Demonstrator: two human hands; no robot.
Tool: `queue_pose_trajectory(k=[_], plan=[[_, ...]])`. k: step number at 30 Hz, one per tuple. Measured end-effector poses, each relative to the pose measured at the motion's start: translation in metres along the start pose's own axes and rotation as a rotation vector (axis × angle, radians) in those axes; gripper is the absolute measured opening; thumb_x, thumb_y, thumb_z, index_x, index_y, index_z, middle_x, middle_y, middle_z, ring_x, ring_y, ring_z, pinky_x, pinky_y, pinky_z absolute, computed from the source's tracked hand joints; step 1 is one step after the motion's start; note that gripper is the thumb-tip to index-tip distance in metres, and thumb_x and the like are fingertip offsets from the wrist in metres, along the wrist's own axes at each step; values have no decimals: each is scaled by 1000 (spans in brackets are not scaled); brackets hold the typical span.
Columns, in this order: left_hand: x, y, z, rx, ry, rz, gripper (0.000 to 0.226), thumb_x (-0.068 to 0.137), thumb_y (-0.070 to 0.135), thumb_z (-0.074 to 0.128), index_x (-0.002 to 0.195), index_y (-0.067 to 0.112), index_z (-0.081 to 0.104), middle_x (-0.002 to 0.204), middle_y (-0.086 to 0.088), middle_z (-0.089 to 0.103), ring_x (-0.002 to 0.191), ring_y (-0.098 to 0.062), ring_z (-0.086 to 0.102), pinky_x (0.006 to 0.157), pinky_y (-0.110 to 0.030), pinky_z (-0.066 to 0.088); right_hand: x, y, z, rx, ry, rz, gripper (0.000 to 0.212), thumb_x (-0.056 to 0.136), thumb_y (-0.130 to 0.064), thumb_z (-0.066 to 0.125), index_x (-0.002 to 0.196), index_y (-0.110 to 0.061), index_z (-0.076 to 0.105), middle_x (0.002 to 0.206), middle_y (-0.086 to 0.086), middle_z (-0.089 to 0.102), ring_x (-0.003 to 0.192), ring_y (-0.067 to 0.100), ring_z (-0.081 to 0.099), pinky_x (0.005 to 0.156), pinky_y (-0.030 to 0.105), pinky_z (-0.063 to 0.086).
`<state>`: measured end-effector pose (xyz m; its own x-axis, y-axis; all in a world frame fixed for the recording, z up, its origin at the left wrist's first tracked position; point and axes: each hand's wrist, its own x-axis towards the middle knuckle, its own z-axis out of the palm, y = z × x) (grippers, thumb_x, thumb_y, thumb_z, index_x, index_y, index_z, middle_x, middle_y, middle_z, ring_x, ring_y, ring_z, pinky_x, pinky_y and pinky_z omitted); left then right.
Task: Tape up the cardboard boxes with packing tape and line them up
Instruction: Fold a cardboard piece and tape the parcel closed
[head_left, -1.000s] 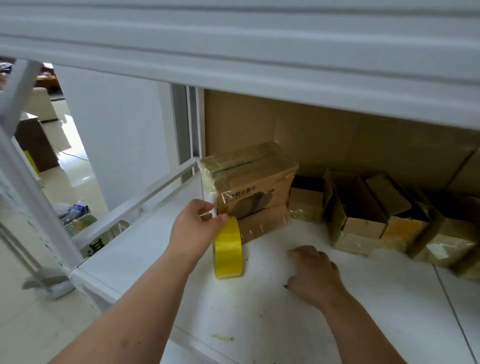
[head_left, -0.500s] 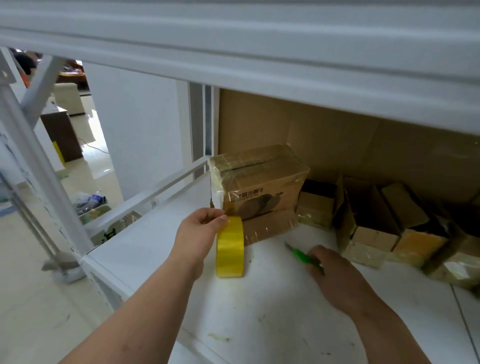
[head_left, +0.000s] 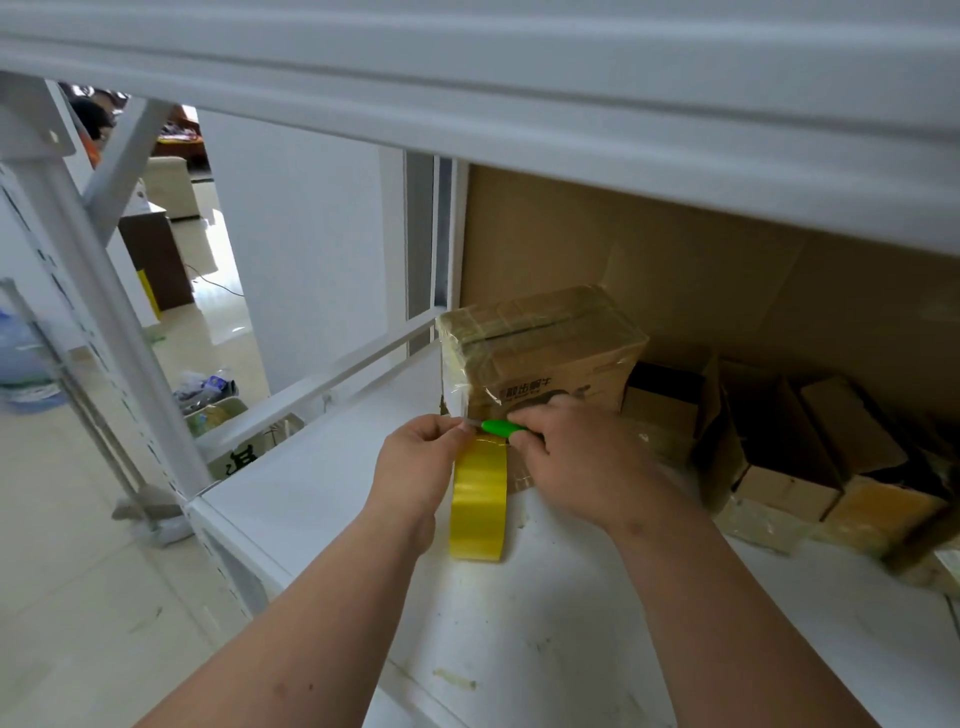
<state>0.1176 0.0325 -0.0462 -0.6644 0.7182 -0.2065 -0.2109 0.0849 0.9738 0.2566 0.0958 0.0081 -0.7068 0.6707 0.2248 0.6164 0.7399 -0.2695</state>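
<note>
From the head view, my left hand (head_left: 423, 460) is curled over the top of the yellow tape roll (head_left: 478, 506), which stands on edge on the white shelf (head_left: 322, 499), and its fingertips pinch the strip where it leaves the roll. My right hand (head_left: 576, 457) is closed around a green-handled cutter (head_left: 501, 427), blade pointing left toward my left fingers, right at the stretch of tape running up to the taped box (head_left: 540, 353). That box sits at the back left of the shelf, just behind the roll; to its right several open boxes (head_left: 779, 441) lie jumbled and unsealed, none lined up.

The step, I judge, is cutting the strip free. To do it well I should hold the tape taut with my left pinch, so the blade bites instead of dragging film. I want the cut close to the box corner, and the blade drawn away from my left fingertips, which sit very near the edge. Afterwards the loose tail needs pressing flat against the cardboard.
</note>
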Motion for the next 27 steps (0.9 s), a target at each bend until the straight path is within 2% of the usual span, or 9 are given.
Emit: queue_pose_trajectory(k=[3, 6, 9, 11, 15, 19, 21, 24, 27], plan=[[-1, 4, 0, 21, 24, 7, 11, 90, 18, 68, 80, 16, 71, 83, -7, 69, 76, -20, 61, 70, -35, 53, 3, 4, -8, -21, -11, 0, 34, 99, -33, 52, 131, -29, 63, 121, -1, 64, 106, 16, 59, 86, 29, 48], [1, 9, -1, 45, 40, 8, 12, 90, 21, 68, 79, 17, 72, 88, -11, 70, 79, -24, 62, 74, -40, 56, 7, 9, -15, -38, -28, 36, 30, 99, -31, 53, 123, -24, 68, 115, 0, 68, 103, 17, 63, 87, 31, 51], [-2, 11, 1, 67, 18, 22, 12, 91, 16, 64, 82, 19, 73, 88, -3, 71, 84, -24, 64, 76, -37, 55, 16, 9, -9, -115, -52, 53, 25, 96, -29, 51, 100, -17, 73, 92, 3, 68, 85, 20, 63, 71, 31, 51], [-4, 12, 1, 80, 18, 6, 10, 90, 19, 65, 84, 20, 74, 92, -5, 71, 93, -30, 66, 87, -48, 57, 17, 13, -6, -118, -76, 72, 25, 96, -27, 50, 99, -16, 72, 89, 3, 67, 83, 19, 63, 70, 31, 51], [-7, 17, -5, 43, 32, -36, 7, 87, 19, 70, 80, 18, 74, 95, -13, 70, 99, -36, 65, 90, -56, 55, 2, 45, -8, -137, -77, 227, 22, 95, -31, 49, 98, -23, 70, 80, -3, 62, 75, 16, 60, 67, 32, 52], [-9, 17, -6, 37, 5, -48, 5, 86, 17, 71, 82, 15, 74, 95, -15, 70, 97, -37, 66, 87, -55, 56, -16, 67, 14, -187, -195, 424, 25, 96, -33, 49, 112, -29, 67, 102, -1, 65, 91, 19, 60, 81, 33, 53], [-8, 16, -5, 71, -7, -20, 6, 87, 18, 70, 83, 15, 74, 95, -12, 71, 96, -35, 66, 86, -53, 56, -22, 66, 28, -164, -204, 445, 29, 98, -32, 46, 119, -33, 65, 113, -4, 66, 99, 18, 59, 90, 34, 50], [-4, 15, -3, 218, -5, 102, 11, 89, 17, 67, 80, 18, 75, 96, 9, 72, 93, -20, 66, 83, -41, 57, -24, 65, 37, -106, -195, 477, 31, 100, -29, 39, 119, -31, 64, 119, -5, 65, 108, 19, 59, 101, 40, 41], [-1, 15, -1, 444, -20, 230, 17, 90, 16, 62, 76, 15, 70, 105, 19, 69, 93, -8, 64, 78, -30, 53, -26, 59, 37, -329, -316, 533, 34, 96, -35, 38, 121, -30, 61, 125, -4, 59, 122, 22, 50, 113, 50, 23]])
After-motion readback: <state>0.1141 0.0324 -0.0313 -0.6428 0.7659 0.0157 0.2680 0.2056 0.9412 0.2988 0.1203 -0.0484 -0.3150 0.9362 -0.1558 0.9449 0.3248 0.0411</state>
